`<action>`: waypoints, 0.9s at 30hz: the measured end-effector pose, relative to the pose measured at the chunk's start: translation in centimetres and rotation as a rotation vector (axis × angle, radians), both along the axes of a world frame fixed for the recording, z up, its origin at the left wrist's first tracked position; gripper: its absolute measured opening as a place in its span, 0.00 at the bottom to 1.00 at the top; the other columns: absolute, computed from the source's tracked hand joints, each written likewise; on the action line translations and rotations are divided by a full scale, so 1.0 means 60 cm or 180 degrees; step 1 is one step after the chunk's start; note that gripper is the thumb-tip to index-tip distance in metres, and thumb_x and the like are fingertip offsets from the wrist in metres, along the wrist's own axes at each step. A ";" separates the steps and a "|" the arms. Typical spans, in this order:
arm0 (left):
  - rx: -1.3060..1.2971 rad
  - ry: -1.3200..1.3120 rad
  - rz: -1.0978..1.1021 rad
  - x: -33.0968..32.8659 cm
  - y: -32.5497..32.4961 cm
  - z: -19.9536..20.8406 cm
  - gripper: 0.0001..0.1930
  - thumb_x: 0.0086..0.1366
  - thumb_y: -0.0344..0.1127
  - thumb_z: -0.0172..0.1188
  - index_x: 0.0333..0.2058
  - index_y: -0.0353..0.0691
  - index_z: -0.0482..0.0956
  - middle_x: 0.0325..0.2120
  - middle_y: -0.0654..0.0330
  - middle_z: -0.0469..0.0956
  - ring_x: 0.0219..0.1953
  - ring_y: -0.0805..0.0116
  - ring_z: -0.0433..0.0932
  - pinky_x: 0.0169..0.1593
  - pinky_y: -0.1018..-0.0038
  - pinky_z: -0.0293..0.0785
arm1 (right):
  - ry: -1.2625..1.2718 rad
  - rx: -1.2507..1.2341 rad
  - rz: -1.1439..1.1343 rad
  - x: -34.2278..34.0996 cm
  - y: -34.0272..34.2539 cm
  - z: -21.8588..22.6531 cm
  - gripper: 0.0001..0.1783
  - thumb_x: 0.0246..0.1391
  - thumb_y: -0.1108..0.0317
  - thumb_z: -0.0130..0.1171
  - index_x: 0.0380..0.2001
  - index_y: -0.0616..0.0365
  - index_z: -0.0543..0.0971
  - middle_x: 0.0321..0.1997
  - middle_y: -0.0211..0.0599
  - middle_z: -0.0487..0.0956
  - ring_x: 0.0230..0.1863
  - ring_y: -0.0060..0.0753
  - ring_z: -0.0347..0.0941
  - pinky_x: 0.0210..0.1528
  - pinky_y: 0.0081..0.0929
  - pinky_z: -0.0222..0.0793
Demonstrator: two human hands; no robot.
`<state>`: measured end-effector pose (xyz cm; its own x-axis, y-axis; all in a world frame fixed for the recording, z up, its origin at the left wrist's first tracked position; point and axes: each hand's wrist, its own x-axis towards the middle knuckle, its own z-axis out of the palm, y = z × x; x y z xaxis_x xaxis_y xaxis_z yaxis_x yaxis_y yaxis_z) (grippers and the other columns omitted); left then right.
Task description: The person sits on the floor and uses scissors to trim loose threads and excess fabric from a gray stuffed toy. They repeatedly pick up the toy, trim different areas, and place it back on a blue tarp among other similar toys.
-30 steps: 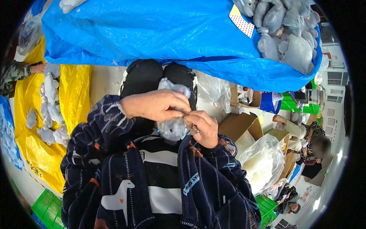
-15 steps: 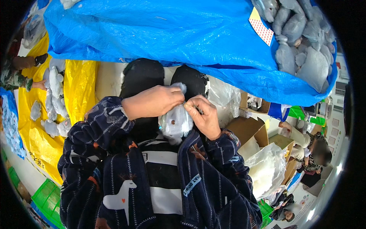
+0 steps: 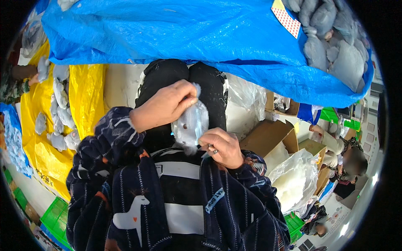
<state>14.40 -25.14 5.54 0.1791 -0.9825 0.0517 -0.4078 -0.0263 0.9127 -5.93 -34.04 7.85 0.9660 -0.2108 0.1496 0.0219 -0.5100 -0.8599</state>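
A small pale grey-blue plush piece [image 3: 189, 123] lies over my dark-trousered lap, with a brown round spot and a light blue line running down it. My left hand [image 3: 165, 104] is closed, pinching its upper end. Beside its lower right edge, my right hand [image 3: 222, 146] has its fingers pressed together. A small dark, shiny bit shows at those fingers; whether it is a tool or a ring I cannot tell. What the right fingertips hold is too small to make out.
A blue sheet [image 3: 176, 33] spans the front, with grey plush pieces [image 3: 347, 62] heaped at its right end. More plush pieces lie on a yellow sheet [image 3: 37, 146] at left, near another person's hand [image 3: 33, 79]. Cardboard boxes [image 3: 268, 140] and a plastic bag [image 3: 293, 184] stand right.
My right hand has moved down and away from my left hand, along the plush piece. The left hand still grips its top. At far left, the other person's hand has lifted a plush piece.
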 end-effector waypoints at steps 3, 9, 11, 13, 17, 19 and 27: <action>0.0159 0.0199 0.0210 -0.026 0.027 0.044 0.14 0.58 0.35 0.57 0.39 0.39 0.65 0.15 0.60 0.66 0.16 0.74 0.66 0.21 0.75 0.62 | 0.0183 0.0085 -0.0249 0.000 0.005 0.004 0.09 0.42 0.78 0.57 0.31 0.60 0.74 0.30 0.36 0.74 0.28 0.34 0.74 0.29 0.26 0.70; -0.0143 0.0333 0.0556 -0.033 0.021 0.010 0.04 0.58 0.29 0.52 0.32 0.39 0.67 0.11 0.60 0.62 0.13 0.78 0.61 0.17 0.75 0.55 | 0.0011 0.0000 -0.0240 0.012 0.000 -0.001 0.12 0.40 0.79 0.57 0.33 0.60 0.73 0.30 0.38 0.73 0.29 0.35 0.73 0.29 0.27 0.69; -0.0069 0.0901 0.0699 -0.012 0.005 -0.017 0.01 0.60 0.27 0.48 0.29 0.38 0.69 0.19 0.72 0.64 0.22 0.86 0.59 0.22 0.83 0.55 | -0.0112 -0.0368 -0.0003 0.021 0.007 -0.002 0.13 0.39 0.79 0.58 0.33 0.59 0.73 0.31 0.38 0.73 0.29 0.36 0.73 0.29 0.28 0.69; -0.0122 0.1187 0.0743 0.007 -0.004 -0.038 0.03 0.60 0.26 0.47 0.29 0.39 0.69 0.22 0.74 0.64 0.23 0.87 0.58 0.25 0.85 0.55 | -0.0148 -0.1105 0.0694 0.023 0.007 -0.015 0.16 0.36 0.79 0.58 0.34 0.58 0.73 0.32 0.36 0.72 0.30 0.36 0.74 0.27 0.28 0.70; 0.0174 0.1644 0.0701 0.020 -0.007 -0.054 0.04 0.61 0.26 0.47 0.28 0.41 0.69 0.22 0.75 0.63 0.23 0.87 0.57 0.25 0.86 0.53 | -0.0196 -0.1580 0.0915 0.029 0.013 -0.009 0.12 0.42 0.74 0.55 0.34 0.58 0.71 0.31 0.34 0.69 0.27 0.34 0.72 0.28 0.29 0.69; 0.0155 0.1704 0.0677 0.024 -0.008 -0.056 0.03 0.61 0.26 0.47 0.29 0.41 0.69 0.22 0.75 0.62 0.23 0.88 0.56 0.26 0.87 0.53 | -0.0187 -0.1556 0.1000 0.035 0.010 -0.007 0.12 0.41 0.74 0.55 0.34 0.58 0.71 0.31 0.34 0.69 0.27 0.34 0.72 0.28 0.29 0.69; 0.0097 0.2326 0.0563 -0.023 0.016 -0.021 0.05 0.64 0.30 0.47 0.38 0.42 0.62 0.23 0.71 0.64 0.25 0.86 0.62 0.28 0.86 0.61 | -0.0139 -0.1402 -0.0263 0.067 -0.028 0.026 0.14 0.38 0.74 0.59 0.33 0.54 0.72 0.33 0.34 0.72 0.27 0.39 0.73 0.26 0.32 0.69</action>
<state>13.00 -24.21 4.26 0.3126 -0.9350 -0.1676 0.3141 -0.0647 0.9472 -1.92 -35.72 9.42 0.9394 -0.1940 0.2826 -0.0028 -0.8288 -0.5596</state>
